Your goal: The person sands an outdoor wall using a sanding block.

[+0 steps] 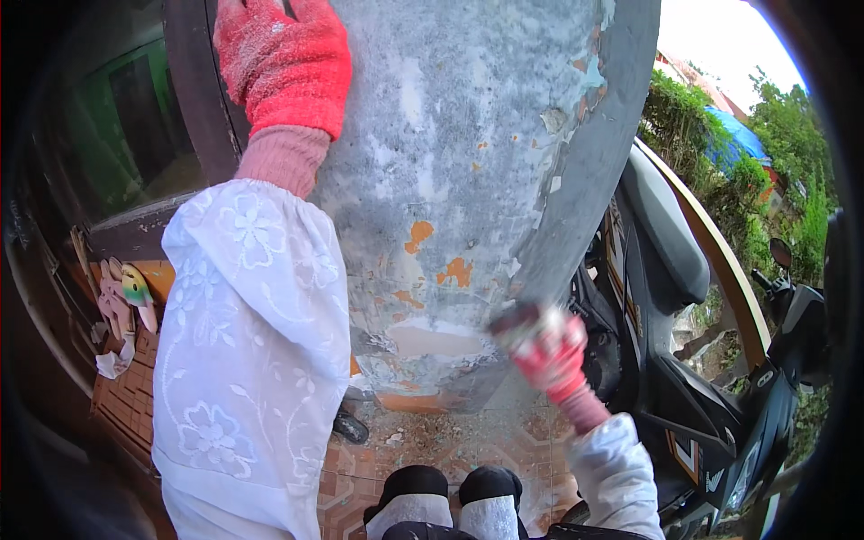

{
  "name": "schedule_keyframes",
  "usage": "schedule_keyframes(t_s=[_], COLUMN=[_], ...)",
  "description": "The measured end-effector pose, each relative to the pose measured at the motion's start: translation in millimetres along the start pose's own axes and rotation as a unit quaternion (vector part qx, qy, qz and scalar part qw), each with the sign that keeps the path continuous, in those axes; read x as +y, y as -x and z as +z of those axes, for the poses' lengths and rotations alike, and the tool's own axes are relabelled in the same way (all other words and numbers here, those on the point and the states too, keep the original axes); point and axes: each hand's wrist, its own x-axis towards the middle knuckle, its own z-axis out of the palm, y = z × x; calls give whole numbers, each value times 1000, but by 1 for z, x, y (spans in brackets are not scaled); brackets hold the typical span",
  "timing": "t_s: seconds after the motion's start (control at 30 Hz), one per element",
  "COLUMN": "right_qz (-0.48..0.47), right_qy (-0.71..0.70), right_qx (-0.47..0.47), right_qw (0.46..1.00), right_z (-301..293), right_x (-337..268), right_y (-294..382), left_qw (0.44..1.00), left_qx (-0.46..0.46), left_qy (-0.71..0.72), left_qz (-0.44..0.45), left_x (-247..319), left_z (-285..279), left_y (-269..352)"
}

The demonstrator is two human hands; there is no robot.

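A grey wall face (418, 169) with peeling paint fills the middle of the view. Orange patches (455, 271) show through it, and a pale bare strip (442, 343) runs near its foot. My left hand (287, 64), in a dusty red knit glove, lies against the wall's left edge at the top; its fingertips run out of the picture. Low on the right, my right hand (550, 351), in a red glove too, grips a dark hand tool (516, 318) at the wall's corner. Motion blur hides what kind of tool it is.
A black Honda motorcycle (648, 324) stands close on the right. Paint flakes litter the tiled floor (439, 445) at my feet. To the left are a dark-framed window (142, 128), slippers (135, 287) and a brown mat (128, 398).
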Motion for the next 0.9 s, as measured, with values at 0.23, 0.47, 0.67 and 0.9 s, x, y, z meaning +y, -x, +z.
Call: schedule_keyframes(t_s=[0.23, 0.47, 0.67, 0.9], right_qz=[-137, -27, -199, -237], right_qy=[-83, 128, -7, 152], right_qx=[9, 177, -129, -15], right_qw=[987, 976, 971, 960], right_z=[10, -85, 0, -99], right_x=[15, 15, 28, 13], right_y=[20, -146, 50, -155], left_qw=[998, 998, 978, 988], left_qx=[-23, -27, 4, -3], left_qy=[46, 45, 188, 140], left_qz=[-23, -33, -92, -59], left_x=[7, 2, 21, -4], left_z=[-8, -2, -11, -16], left_y=[1, -1, -12, -10])
